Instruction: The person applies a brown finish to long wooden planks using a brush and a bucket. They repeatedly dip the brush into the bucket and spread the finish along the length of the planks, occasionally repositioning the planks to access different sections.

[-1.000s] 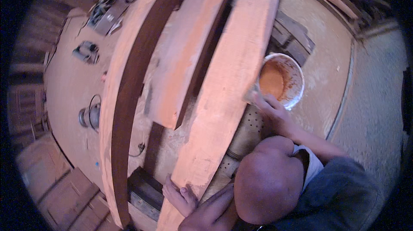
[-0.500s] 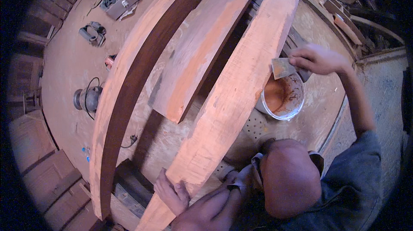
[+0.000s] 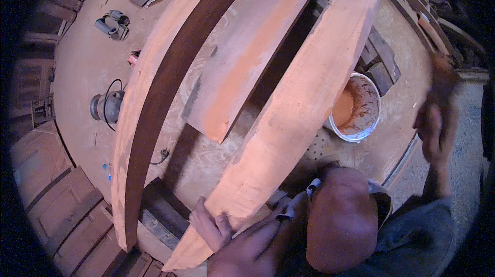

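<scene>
A long, pale-orange curved wooden board (image 3: pixel 289 112) runs diagonally through the middle, tapering at its lower end. My left hand (image 3: pixel 209 228) grips it near that end, thumb on its face and fingers over the left edge. Off to the right, my raised right hand (image 3: pixel 435 127) is smeared by motion. Its fingers are closed round what appears to be the flat putty scraper, now a brown blur (image 3: pixel 442 78) above the hand. A white bucket (image 3: pixel 378 117) of orange-brown putty (image 3: pixel 343 109) stands against the board's right side.
Left of the board lie a flat plank (image 3: pixel 242 70) with an orange stripe and another curved beam (image 3: pixel 178 65). A corded power tool (image 3: pixel 107 108) and dark goggles (image 3: pixel 112 25) rest on the floor. Dark wood blocks (image 3: pixel 381 63) sit behind the bucket.
My right hand has swung away from the bucket to the right with the scraper. My left hand stays on the board. The view has shifted slightly.
</scene>
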Motion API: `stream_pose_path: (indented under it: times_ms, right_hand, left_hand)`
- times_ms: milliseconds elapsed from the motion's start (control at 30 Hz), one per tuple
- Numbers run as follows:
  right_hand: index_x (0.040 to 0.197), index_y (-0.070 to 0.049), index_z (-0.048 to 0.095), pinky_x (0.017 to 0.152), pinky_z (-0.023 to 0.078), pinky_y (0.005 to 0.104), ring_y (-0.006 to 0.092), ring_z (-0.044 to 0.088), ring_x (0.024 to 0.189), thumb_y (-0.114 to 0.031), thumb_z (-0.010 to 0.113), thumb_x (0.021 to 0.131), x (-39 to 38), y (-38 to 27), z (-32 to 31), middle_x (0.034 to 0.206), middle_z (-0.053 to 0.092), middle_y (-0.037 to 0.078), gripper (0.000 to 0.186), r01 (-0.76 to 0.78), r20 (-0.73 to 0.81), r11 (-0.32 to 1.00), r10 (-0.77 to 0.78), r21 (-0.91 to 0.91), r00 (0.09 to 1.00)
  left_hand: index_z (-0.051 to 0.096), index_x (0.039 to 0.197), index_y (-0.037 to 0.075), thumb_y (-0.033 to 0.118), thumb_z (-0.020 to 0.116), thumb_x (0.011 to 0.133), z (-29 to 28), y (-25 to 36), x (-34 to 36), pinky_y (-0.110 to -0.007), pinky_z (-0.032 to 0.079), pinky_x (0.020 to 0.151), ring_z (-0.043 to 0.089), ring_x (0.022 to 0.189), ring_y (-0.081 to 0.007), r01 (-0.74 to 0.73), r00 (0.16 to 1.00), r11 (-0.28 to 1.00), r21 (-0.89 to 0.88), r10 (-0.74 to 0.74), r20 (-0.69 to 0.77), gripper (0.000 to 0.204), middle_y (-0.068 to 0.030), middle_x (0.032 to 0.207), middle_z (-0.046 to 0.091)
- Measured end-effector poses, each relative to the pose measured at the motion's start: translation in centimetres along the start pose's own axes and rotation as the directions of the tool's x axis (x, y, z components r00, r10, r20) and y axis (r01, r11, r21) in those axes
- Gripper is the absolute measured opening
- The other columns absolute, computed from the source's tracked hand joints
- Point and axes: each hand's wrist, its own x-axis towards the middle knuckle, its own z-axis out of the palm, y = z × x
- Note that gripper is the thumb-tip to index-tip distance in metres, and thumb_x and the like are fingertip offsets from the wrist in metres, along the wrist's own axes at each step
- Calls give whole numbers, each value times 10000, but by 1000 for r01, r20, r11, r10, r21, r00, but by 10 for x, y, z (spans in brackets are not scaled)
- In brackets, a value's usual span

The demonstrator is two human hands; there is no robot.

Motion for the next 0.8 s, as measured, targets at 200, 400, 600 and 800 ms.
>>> stream_pose_path:
  times_ms: [200,400,600,800]
  right_hand:
    - [1460,-71,261,811,469,441,327,591,931,-3,447,907,-81,17,104,1086,545,228,587,-487,298,799,589,-352,751]
    - [1362,-72,365,856,458,487,438,560,1010,-62,494,897,-67,24,80,1183,534,252,483,-443,61,852,444,280,894]
    - [1266,-36,461,809,489,468,406,597,966,-37,512,809,23,61,91,1039,612,251,460,-248,348,958,284,-145,894]
    - [870,-15,694,716,542,456,362,677,788,-132,607,736,62,122,196,839,679,221,199,-213,307,897,343,-387,888]
  left_hand:
    - [501,1215,-37,538,394,918,2,-1,3,-427,340,738,447,794,-341,-54,999,998,12,54,-2,656,-187,869,498]
    - [518,1191,-41,527,374,913,4,6,2,-426,343,729,450,782,-344,-9,999,1000,14,10,-49,649,-186,862,498]
    - [512,1202,-48,504,371,921,5,3,3,-440,344,737,453,805,-348,-41,995,999,-16,39,-95,635,-200,906,512]
    - [496,1223,-55,516,323,950,9,10,6,-445,352,766,475,849,-361,-15,999,1000,-22,14,-48,657,-213,981,536]
